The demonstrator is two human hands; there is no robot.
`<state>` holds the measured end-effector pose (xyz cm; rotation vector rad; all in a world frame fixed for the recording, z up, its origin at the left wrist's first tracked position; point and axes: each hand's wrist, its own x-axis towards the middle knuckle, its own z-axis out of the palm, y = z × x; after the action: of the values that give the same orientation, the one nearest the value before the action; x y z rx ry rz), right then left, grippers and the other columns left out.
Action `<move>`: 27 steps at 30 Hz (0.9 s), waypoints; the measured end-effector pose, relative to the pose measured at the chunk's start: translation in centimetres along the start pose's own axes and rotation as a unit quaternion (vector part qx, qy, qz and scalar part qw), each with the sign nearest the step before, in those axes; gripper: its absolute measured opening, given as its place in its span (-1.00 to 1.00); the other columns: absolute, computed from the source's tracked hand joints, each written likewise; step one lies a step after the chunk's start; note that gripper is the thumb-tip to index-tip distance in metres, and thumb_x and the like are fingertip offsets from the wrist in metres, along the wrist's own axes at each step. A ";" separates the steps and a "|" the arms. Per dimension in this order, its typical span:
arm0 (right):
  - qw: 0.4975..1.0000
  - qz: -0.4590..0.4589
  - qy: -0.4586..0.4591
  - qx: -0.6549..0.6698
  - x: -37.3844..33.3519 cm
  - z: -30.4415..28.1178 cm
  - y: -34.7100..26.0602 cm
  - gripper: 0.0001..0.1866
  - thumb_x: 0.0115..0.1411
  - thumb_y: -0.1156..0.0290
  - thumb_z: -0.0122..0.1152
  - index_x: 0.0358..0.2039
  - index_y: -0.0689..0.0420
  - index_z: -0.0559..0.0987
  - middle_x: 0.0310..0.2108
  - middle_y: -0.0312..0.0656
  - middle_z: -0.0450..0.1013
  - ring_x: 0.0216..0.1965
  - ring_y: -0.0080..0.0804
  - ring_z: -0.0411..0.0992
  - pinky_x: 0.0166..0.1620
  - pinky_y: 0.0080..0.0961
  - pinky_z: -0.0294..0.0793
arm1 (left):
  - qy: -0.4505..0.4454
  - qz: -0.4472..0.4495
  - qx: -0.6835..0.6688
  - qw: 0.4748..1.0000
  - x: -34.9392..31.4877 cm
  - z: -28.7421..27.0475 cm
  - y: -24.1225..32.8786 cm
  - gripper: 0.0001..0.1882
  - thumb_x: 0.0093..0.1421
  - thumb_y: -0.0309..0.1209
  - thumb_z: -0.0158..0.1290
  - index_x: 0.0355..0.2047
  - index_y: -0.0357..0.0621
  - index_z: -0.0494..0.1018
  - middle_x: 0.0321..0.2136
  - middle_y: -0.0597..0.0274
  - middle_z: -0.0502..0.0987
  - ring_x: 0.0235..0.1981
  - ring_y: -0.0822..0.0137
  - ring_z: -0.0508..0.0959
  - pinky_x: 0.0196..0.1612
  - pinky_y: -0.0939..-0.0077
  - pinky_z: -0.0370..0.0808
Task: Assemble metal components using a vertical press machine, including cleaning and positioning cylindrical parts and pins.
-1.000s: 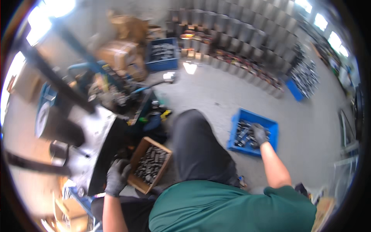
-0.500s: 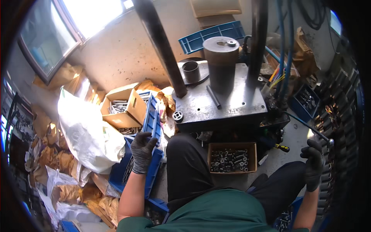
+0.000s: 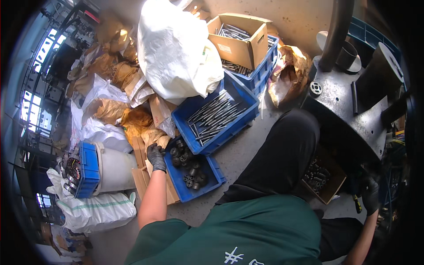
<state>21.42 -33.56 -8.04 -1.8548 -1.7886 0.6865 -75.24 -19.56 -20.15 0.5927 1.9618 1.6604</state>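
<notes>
My left hand (image 3: pixel 156 157), in a dark grey glove, is over cardboard at the left rim of a small blue bin (image 3: pixel 213 173). Its fingers are slightly bent and apart, with nothing visible in them. Dark round metal parts (image 3: pixel 193 176) lie in that bin. Just beyond it stands a larger blue bin (image 3: pixel 251 106) holding slim metal rods (image 3: pixel 216 115). At the right, near the press base, my gloved right hand (image 3: pixel 370 194) hangs in shadow, its fingers too dark to make out. Near it are a yellow-and-black handle (image 3: pixel 357 204) and a carton of small metal parts (image 3: pixel 338 179).
A cardboard box of rods (image 3: pixel 238 46) sits on another blue bin at the back. A white sack (image 3: pixel 172 53) and crumpled brown paper (image 3: pixel 112 110) pile up on the left, above a white bucket (image 3: pixel 115 170). The metal press base (image 3: pixel 338 95) stands to the right.
The view has swung left, so the press now sits at the right. My left hand has gone from beside the rod bin to the small bin of round parts.
</notes>
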 end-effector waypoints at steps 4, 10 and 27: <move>0.999 0.039 -0.011 -0.035 0.3 1.4 0.4 -0.83 0.02 0.64 0.31 -0.32 0.20 0.61 -0.33 -0.25 0.57 -0.29 -0.46 0.50 -0.17 -0.44 0.51 | 0.068 -0.055 -0.086 0.992 -0.4 -5.9 -4.3 -0.64 0.32 -0.51 0.00 0.12 -0.24 0.34 -0.07 -0.04 0.46 -0.25 0.04 0.61 -0.26 0.22 0.63; 0.881 0.283 0.002 0.378 1.9 1.5 -2.2 -0.73 0.22 0.64 0.17 -0.08 0.16 0.64 -0.19 -0.26 0.59 -0.23 -0.52 0.53 -0.16 -0.48 0.56 | 0.013 -0.030 0.105 0.994 -2.4 -8.6 -11.1 -0.76 0.22 -0.46 0.05 -0.08 -0.12 0.48 -0.23 0.18 0.49 -0.25 0.26 0.51 -0.21 0.40 0.50; 0.911 0.393 -0.028 0.126 -5.1 -1.3 8.7 -0.67 0.25 0.47 0.19 0.04 0.02 0.53 -0.36 -0.31 0.52 -0.53 -0.48 0.50 -0.61 -0.55 0.44 | -0.154 -0.316 0.556 0.754 -7.4 -9.3 -31.5 -0.48 0.24 -0.14 0.21 0.14 -0.09 0.52 0.07 -0.06 0.60 0.08 0.08 0.61 0.16 0.25 0.51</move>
<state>28.77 -39.03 -12.52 -2.3556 -0.8550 1.1885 -75.54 -36.38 -49.31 0.4321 2.3395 -0.1359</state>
